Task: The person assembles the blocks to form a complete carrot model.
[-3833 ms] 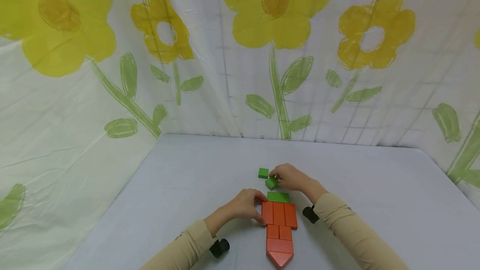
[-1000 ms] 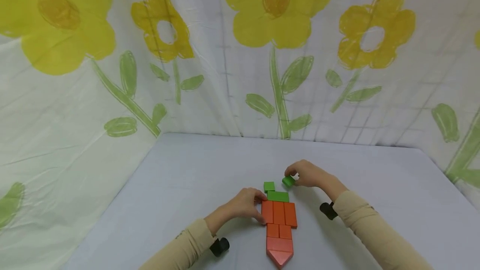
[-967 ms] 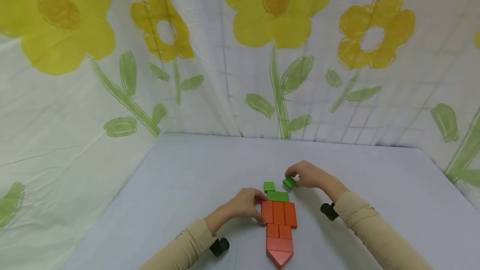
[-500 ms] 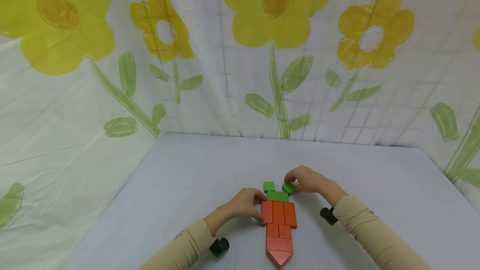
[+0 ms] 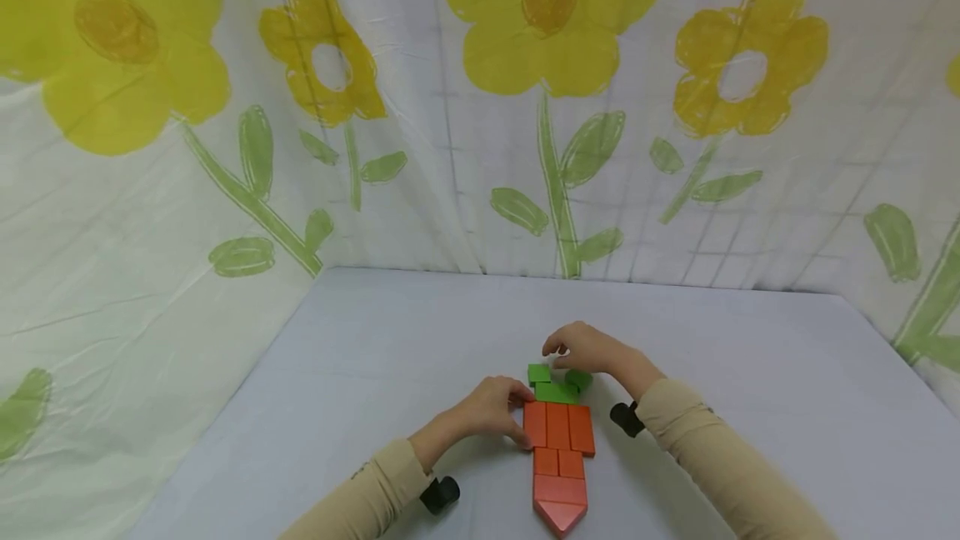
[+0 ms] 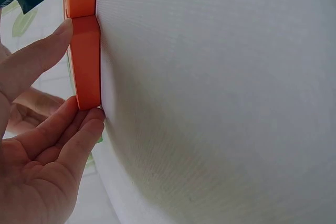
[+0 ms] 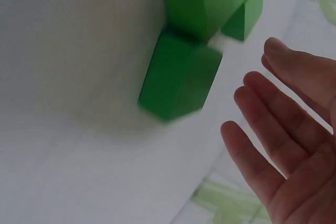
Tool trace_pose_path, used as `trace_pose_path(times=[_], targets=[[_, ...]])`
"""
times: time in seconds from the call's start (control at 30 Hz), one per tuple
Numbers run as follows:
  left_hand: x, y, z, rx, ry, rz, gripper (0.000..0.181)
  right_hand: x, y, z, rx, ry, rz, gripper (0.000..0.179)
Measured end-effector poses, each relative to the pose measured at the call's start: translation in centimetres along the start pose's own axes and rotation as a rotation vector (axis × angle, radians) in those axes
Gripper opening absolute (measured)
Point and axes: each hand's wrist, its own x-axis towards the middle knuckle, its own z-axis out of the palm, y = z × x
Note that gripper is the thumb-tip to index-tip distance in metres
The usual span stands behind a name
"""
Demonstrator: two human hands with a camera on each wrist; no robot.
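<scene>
My left hand [image 5: 491,408] holds the leftmost upright orange block [image 5: 535,425] between thumb and fingers, one at each end. In the left wrist view, the thumb touches one end of this orange block [image 6: 86,64] and fingertips touch the other. My right hand [image 5: 591,348] hovers behind the green blocks, fingers relaxed and holding nothing. Below it, a small green block [image 5: 578,379] sits at the right end of a long green block [image 5: 555,392]. Another small green block [image 5: 538,373] stands at the left end. In the right wrist view, the fingers are apart from the nearer small green block [image 7: 181,77].
In front of the green blocks lie three upright orange blocks, two small orange blocks [image 5: 558,463], a wide red block [image 5: 559,489] and a red triangular block [image 5: 560,516], pointing toward me. The white table [image 5: 390,340] ends at a flowered curtain [image 5: 420,215].
My right hand has let go of the second small green block at the long block's right end and moved left. Earlier the first small green block came to the left end. The left hand stays put.
</scene>
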Motion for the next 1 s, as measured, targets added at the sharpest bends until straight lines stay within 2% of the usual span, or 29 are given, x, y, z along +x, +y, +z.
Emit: trace_pose_path(times=[0.17, 0.33, 1.0], targets=[[0.0, 0.0, 0.1, -0.008, -0.004, 0.009, 0.05, 1.0, -1.3, 0.8, -0.011, -0.027, 0.007, 0.02], [0.0, 0.1, -0.1, 0.003, -0.01, 0.014, 0.05, 1.4, -1.3, 1.2, -0.007, -0.039, 0.034, 0.022], [0.0, -0.1, -0.2, 0.005, -0.012, 0.028, 0.049, 1.7, -1.3, 1.5, 0.022, -0.043, -0.036, 0.028]])
